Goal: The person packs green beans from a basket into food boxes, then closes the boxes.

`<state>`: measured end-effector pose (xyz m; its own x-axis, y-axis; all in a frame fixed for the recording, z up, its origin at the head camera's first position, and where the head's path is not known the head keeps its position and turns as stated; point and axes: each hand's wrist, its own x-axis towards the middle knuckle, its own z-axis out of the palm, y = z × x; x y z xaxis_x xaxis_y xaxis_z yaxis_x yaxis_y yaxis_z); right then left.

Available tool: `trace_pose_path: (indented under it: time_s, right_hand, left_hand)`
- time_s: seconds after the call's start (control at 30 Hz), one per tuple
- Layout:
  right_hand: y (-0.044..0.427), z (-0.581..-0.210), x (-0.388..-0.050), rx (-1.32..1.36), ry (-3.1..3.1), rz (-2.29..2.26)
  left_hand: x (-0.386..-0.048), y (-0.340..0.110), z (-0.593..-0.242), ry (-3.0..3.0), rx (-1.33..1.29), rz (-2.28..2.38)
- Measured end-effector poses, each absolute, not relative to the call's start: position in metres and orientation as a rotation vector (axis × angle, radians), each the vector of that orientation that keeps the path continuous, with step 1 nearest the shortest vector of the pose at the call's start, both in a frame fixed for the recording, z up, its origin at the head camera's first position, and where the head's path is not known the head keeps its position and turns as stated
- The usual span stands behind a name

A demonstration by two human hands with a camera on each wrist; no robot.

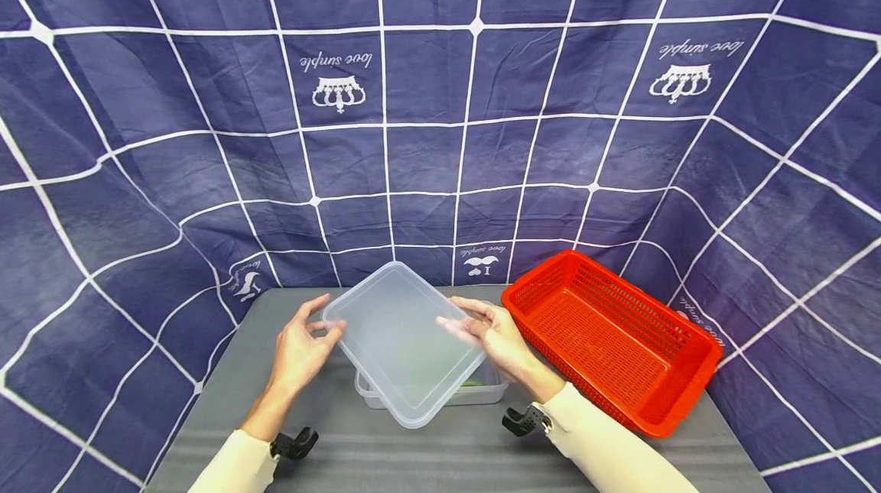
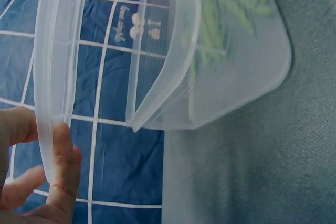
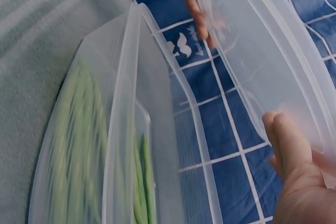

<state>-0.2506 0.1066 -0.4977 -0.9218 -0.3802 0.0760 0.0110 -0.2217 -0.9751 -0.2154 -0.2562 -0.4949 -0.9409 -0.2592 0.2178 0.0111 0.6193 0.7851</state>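
Both hands hold up a translucent square plastic lid [image 1: 406, 340], tilted with one corner toward me. My left hand [image 1: 300, 346] pinches its left corner between thumb and fingers. On the right edge, my right hand [image 1: 508, 342] grips it, with fingers showing blurred through the plastic. Below and behind the lid stands a clear plastic box [image 1: 478, 395], uncovered and mostly hidden in the head view. Long, thin green beans [image 3: 79, 145] lie inside the box in the right wrist view. A gap separates lid and box in both wrist views.
A red perforated plastic basket [image 1: 606, 348] sits to the right of the box, beside my right forearm. Grey cloth [image 1: 330, 447] covers the table. Blue curtains with white grid lines [image 1: 427, 157] close off the back and both sides.
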Motion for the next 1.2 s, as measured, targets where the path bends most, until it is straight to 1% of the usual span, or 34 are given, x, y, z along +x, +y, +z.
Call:
trace_pose_path:
  time_s: [0.23,0.43,0.6,0.9,1.2]
  right_hand:
    - [0.116,-0.494,-0.253,-0.457,1.907,-2.146]
    - [0.120,-0.492,-0.253,-0.401,2.080,-2.091]
    - [0.121,-0.495,-0.251,-0.349,2.187,-2.099]
    - [0.124,-0.501,-0.234,-0.210,2.210,-2.134]
    - [0.126,-0.500,-0.214,-0.232,2.284,-1.982]
  left_hand:
    - [-0.216,-0.260,-0.495,-2.509,0.153,-1.297]
    - [-0.213,-0.253,-0.494,-2.360,0.172,-1.613]
    - [-0.210,-0.246,-0.493,-2.210,0.237,-1.824]
    - [-0.199,-0.229,-0.493,-2.099,0.353,-1.824]
    - [-0.191,-0.213,-0.499,-2.103,0.368,-1.894]
